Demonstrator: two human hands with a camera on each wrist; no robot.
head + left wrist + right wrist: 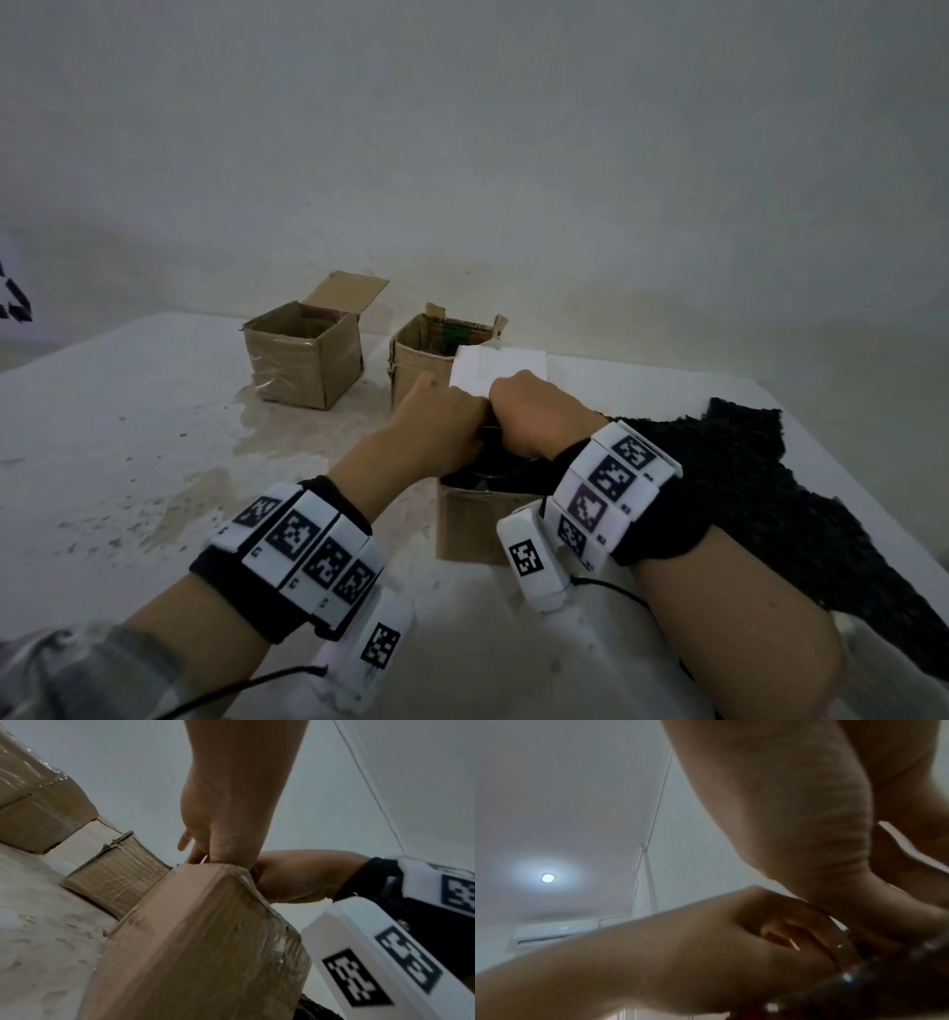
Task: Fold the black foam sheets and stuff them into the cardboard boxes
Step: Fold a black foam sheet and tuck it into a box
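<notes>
while both hands push into the near brown cardboard box (482, 524), the left hand (441, 426) and right hand (534, 416) clench black foam (493, 462) inside it; the loose black foam sheet (760, 478) lies right of the box, nearer the right hand.

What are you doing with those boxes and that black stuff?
A person is stuffing black foam into the near box. Both hands, the left hand and the right hand, are pushed together at its open top, on the foam. Another foam sheet lies on the table to the right. Two more open boxes stand farther back, near the wall.
</notes>
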